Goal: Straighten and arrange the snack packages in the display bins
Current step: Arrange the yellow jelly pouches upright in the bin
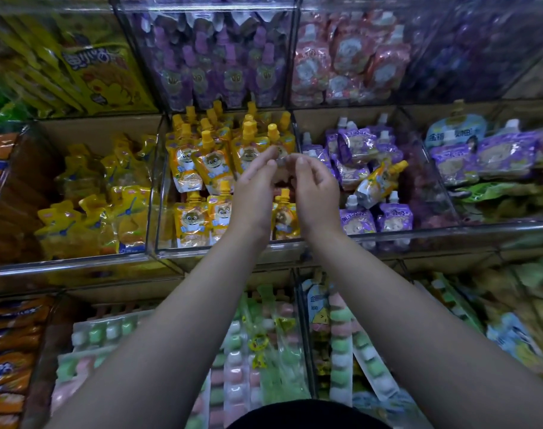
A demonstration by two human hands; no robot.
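Observation:
Orange-capped yellow snack pouches (212, 164) stand in rows in the clear middle bin (158, 193). My left hand (256, 188) and my right hand (318, 187) are raised side by side over this bin, fingertips meeting. Between them they pinch a small grey piece (281, 162); what it belongs to is hidden by the hands. In the bin to the right lie purple pouches with white caps (357, 150). One orange-capped pouch (378, 181) lies tilted among them.
Above are clear bins of purple (220, 69) and pink pouches (347, 60), and yellow boxes (102, 66) at upper left. Yellow bags (109, 209) fill the left bin. Strips of pastel sweets (251, 360) lie in the lower bins. A metal shelf rail (78, 266) runs across the front.

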